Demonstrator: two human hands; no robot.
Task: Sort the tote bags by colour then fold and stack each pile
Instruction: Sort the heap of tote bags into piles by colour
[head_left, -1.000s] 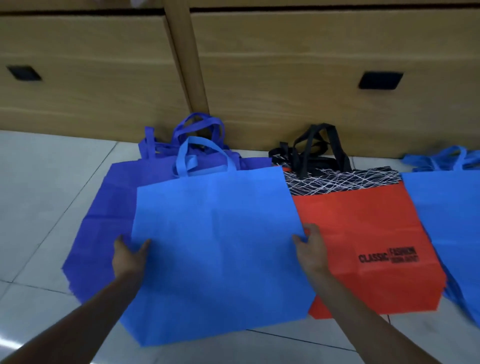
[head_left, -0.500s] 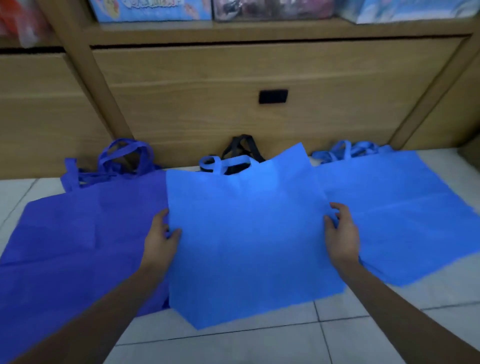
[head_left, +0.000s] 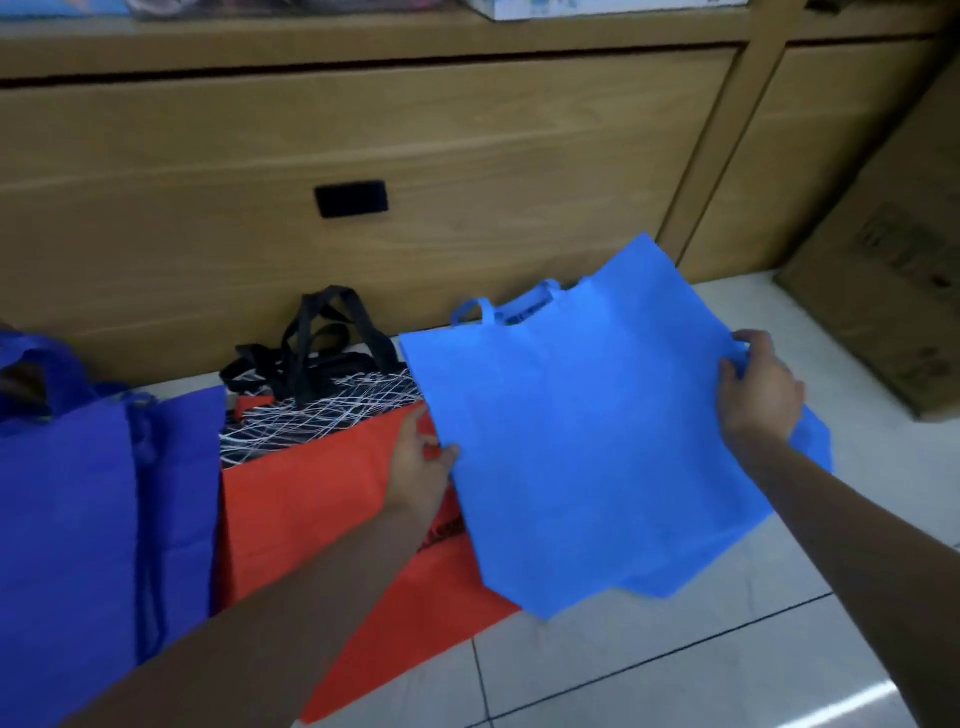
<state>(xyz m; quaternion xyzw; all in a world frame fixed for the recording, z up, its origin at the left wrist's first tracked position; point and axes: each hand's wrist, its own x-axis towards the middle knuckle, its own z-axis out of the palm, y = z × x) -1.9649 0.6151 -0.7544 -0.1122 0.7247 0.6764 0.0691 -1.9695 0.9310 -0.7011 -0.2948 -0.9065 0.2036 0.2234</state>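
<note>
Sorting, by the look of it: left hand (head_left: 421, 462) and right hand (head_left: 758, 395) each pinch a side edge of the light blue bag (head_left: 587, 441) stretched between them, which next wants lowering squarely onto the matching bag (head_left: 811, 441) under the right hand, off the red bag (head_left: 322, 504) beneath the left.

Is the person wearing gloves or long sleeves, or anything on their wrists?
No gloves: the left hand and the right hand are both bare. The left forearm and the right forearm are bare too, with no sleeve in view. No watch, bracelet or ring shows, though the picture is a little blurry.
</note>
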